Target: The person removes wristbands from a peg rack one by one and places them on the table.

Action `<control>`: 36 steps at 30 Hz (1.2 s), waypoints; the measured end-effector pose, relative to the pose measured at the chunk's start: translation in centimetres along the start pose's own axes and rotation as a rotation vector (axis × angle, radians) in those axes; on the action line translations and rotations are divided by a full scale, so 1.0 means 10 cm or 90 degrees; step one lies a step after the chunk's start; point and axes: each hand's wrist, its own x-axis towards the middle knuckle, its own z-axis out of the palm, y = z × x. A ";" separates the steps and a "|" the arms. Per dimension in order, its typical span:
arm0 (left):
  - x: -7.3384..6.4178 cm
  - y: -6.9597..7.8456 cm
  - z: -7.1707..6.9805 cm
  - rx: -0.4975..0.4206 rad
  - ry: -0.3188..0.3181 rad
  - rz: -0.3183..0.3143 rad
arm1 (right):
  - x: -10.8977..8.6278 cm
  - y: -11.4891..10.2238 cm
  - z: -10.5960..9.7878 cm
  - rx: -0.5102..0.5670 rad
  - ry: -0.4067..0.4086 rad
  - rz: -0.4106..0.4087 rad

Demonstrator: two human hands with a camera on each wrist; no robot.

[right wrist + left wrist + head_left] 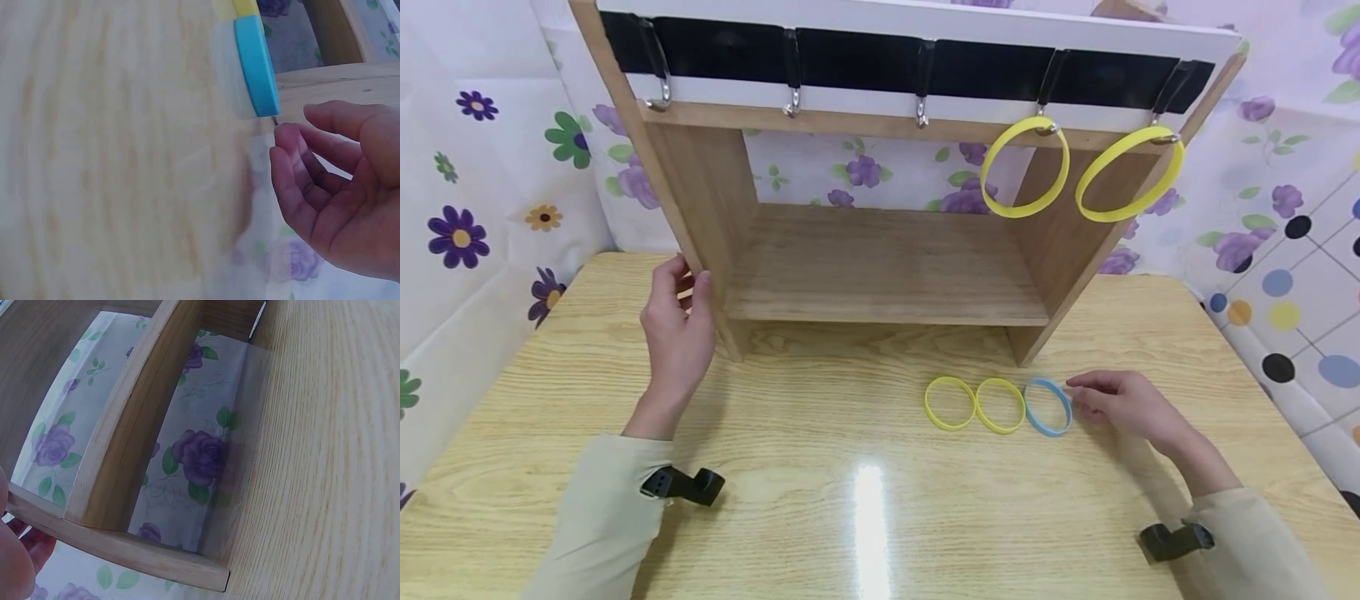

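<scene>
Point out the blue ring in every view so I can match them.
Head: lower right of centre, the blue ring lies on the table between a yellow ring and the right hand.
Left wrist: not in this picture.
Right wrist: upper right of centre, above the hand's fingertips.
Shared landmark: the wooden shelf, partly visible in all three.

Bright head view, white glare streak (871,533) on the table (790,533) (wrist views dimmer, softer)
</scene>
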 end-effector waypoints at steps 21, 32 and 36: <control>0.01 -0.01 0.00 -0.006 -0.005 0.022 | -0.05 -0.55 -0.13 -0.008 0.072 -0.100; 0.01 -0.03 -0.01 -0.001 -0.004 0.015 | -0.13 -0.99 -0.17 -0.026 0.126 -0.171; 0.01 -0.03 -0.01 -0.004 -0.004 0.016 | -0.14 -1.10 -0.22 -0.026 0.148 -0.189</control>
